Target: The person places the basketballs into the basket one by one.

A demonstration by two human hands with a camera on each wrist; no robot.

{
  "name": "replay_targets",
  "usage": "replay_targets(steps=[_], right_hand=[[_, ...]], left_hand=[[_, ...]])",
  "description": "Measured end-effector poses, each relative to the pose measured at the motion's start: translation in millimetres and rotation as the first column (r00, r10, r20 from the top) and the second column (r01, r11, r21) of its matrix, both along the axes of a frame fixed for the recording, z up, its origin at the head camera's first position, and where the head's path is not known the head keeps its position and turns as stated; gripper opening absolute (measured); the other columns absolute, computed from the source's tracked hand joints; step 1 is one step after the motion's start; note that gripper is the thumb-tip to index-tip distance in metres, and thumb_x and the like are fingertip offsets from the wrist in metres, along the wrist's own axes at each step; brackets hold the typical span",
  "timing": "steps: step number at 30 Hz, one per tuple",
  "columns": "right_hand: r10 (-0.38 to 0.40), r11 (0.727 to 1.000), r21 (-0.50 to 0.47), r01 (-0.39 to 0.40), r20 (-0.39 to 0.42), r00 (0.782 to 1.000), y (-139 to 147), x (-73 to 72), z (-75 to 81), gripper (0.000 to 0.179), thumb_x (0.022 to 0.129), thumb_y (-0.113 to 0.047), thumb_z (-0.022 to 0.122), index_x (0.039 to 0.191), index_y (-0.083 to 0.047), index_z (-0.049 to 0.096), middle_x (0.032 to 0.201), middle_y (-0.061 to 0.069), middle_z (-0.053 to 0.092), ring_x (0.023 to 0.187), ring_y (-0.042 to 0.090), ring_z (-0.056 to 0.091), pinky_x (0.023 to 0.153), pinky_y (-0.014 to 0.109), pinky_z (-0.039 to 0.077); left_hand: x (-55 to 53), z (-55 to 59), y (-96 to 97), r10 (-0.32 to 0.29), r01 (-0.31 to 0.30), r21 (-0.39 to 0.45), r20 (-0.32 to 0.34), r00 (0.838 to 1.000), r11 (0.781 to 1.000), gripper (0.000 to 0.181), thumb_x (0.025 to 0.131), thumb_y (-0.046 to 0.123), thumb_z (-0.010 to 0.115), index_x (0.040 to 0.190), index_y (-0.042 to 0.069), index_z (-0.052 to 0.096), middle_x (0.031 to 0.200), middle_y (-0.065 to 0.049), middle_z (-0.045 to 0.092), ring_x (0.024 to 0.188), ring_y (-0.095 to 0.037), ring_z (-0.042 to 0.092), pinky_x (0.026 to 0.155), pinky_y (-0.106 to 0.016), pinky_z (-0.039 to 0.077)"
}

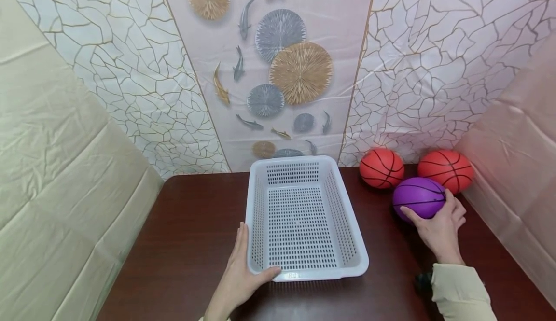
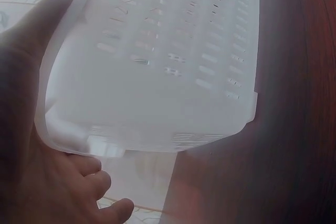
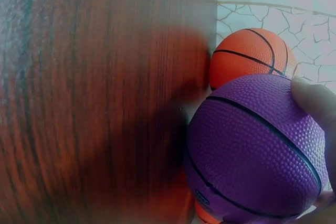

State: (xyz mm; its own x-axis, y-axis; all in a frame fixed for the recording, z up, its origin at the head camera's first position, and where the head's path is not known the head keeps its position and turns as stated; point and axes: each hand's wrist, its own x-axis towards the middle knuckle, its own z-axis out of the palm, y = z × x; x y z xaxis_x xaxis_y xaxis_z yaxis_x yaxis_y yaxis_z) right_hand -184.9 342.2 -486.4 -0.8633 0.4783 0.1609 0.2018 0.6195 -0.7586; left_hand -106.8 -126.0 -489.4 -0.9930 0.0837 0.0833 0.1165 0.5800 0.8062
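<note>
A white perforated plastic basket point(image 1: 321, 275) stands on the dark table, and nothing lies in it. My left hand point(image 1: 240, 273) holds its near left corner, the thumb over the near rim and the fingers along the outer left side. In the left wrist view the fingers point(image 2: 97, 182) bend around below the basket's rim. On the right, my right hand point(image 1: 440, 231) grips a small purple basketball point(image 1: 414, 198) between thumb and fingers. The ball's underside is partly hidden; whether it touches the table I cannot tell.
Two red basketballs point(image 1: 381, 168) sit behind the purple one, the right-hand red ball point(image 1: 449, 169) beside the cloth side wall point(image 1: 512, 166). A patterned cloth backdrop point(image 1: 173, 94) rises behind the dark wooden table point(image 1: 187, 234). Something dark point(image 1: 423, 282) shows beside the right sleeve.
</note>
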Motion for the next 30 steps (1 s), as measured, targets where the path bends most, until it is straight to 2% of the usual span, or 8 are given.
replay_targets(steps=[8, 14, 21, 25, 30], right_hand=[[-0.068, 0.995, -0.067, 0.069, 0.013, 0.998, 6, 3.3, -4.1, 0.118, 0.076, -0.050, 0.079, 0.156, -0.014, 0.000, 0.154, 0.023, 0.002, 0.136, 0.046, 0.007, 0.103, 0.069, 0.023], [-0.097, 0.991, -0.088, 0.097, 0.001, 0.995, 6, 5.7, -2.4, 0.118, 0.075, -0.051, 0.079, 0.157, -0.016, 0.002, 0.156, 0.021, 0.004, 0.138, 0.044, 0.007, 0.106, 0.067, 0.023], [-0.101, 0.986, -0.133, 0.098, -0.017, 0.995, -2, 10.5, 6.8, 0.115, 0.077, -0.050, 0.078, 0.157, -0.019, 0.002, 0.157, 0.018, 0.004, 0.140, 0.041, 0.007, 0.108, 0.066, 0.021], [-0.099, 0.982, -0.166, 0.092, -0.037, 0.994, -10, 14.3, 13.4, 0.114, 0.077, -0.049, 0.078, 0.157, -0.022, 0.003, 0.157, 0.017, 0.006, 0.141, 0.040, 0.010, 0.109, 0.064, 0.021], [-0.092, 0.984, -0.160, 0.080, -0.072, 0.993, -19, 17.6, 22.7, 0.111, 0.077, -0.049, 0.079, 0.157, -0.025, 0.006, 0.157, 0.016, 0.010, 0.140, 0.039, 0.015, 0.108, 0.063, 0.023]], left_hand=[[-0.8, -0.6, 0.7, -0.023, 0.023, 0.026, -0.001, 1.000, 0.999, 0.129, 0.064, 0.066, 0.079, 0.157, 0.026, -0.001, 0.162, 0.003, -0.002, 0.146, -0.027, 0.009, 0.112, -0.057, 0.020], [0.0, -1.5, 1.0, -0.013, 0.013, 0.024, 0.007, 1.000, 1.000, 0.128, 0.065, 0.063, 0.080, 0.157, 0.026, -0.001, 0.162, 0.001, -0.001, 0.146, -0.029, 0.011, 0.111, -0.059, 0.021], [0.4, -0.2, -0.1, -0.003, 0.003, 0.007, 0.007, 1.000, 1.000, 0.129, 0.064, 0.067, 0.078, 0.157, 0.025, -0.001, 0.162, 0.002, -0.001, 0.146, -0.027, 0.012, 0.112, -0.057, 0.021], [0.2, 0.2, -0.6, -0.003, 0.003, 0.001, 0.004, 1.000, 1.000, 0.128, 0.065, 0.064, 0.080, 0.157, 0.025, -0.001, 0.162, 0.001, -0.001, 0.146, -0.029, 0.013, 0.111, -0.058, 0.022], [0.4, 1.7, -1.2, -0.002, 0.002, -0.001, -0.008, 1.000, 1.000, 0.128, 0.066, 0.061, 0.082, 0.157, 0.023, 0.000, 0.162, 0.001, 0.000, 0.146, -0.028, 0.012, 0.112, -0.057, 0.022]])
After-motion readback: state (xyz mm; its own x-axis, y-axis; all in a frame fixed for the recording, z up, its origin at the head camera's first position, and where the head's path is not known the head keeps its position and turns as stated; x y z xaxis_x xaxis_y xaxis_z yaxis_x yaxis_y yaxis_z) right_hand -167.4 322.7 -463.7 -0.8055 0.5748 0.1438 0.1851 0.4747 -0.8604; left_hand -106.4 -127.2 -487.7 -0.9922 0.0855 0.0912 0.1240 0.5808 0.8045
